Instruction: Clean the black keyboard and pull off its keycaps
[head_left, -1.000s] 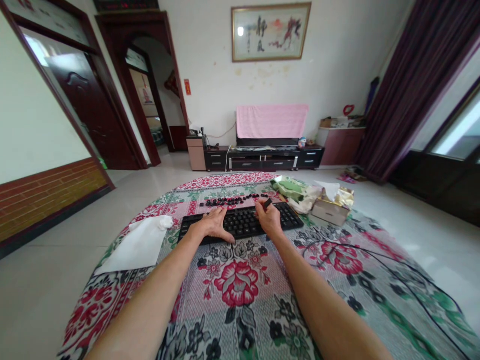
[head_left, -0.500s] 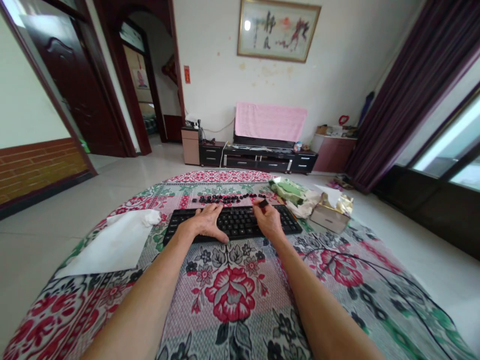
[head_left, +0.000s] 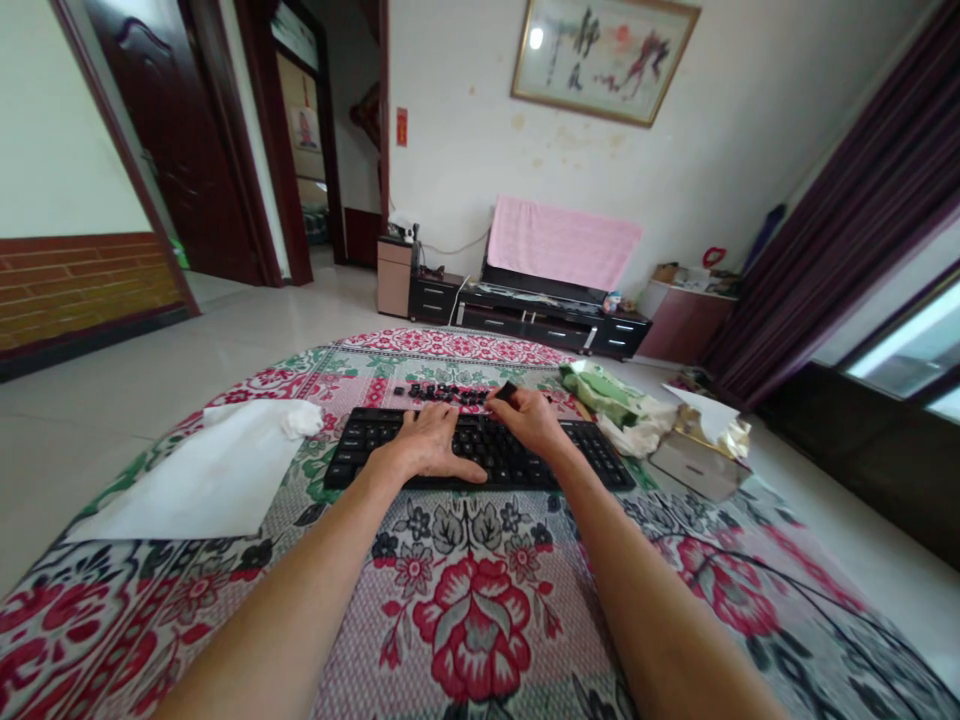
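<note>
1. The keyboard point(head_left: 480, 450), at centre frame, is matt black plastic.
2. The tabletop's cloth point(head_left: 480, 590) is a woven, rough-looking floral fabric.
3. The sheet point(head_left: 202, 480) at left is thin white paper, creased.
4. The floor point(head_left: 90, 400) at left is glossy pale tile.

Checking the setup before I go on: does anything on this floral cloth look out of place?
Yes: loose black keycaps lie in a row on the cloth behind the black keyboard, detached from it. The right hand pinches one small black keycap; the left hand rests on the keys.
</note>
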